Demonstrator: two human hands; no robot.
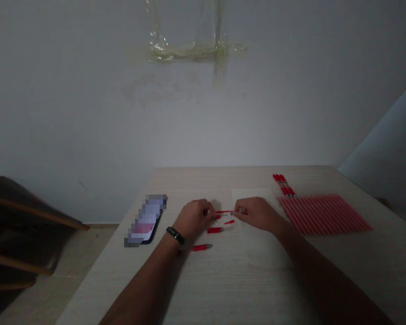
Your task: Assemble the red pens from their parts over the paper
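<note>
Left hand (193, 218) and right hand (257, 213) flank a thin red rod (224, 211).

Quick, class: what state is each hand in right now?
Left hand: fingers curled at the left end of a thin red rod; grip cannot be told.
Right hand: fingers bent near the rod's other end; grip cannot be told.

My left grip (196, 215) and right grip (256, 212) are bare, like my forearms (152, 280). At seven o'clock, I wear a slim black band (175, 235) around my left wrist (183, 227), glossy on top.
</note>
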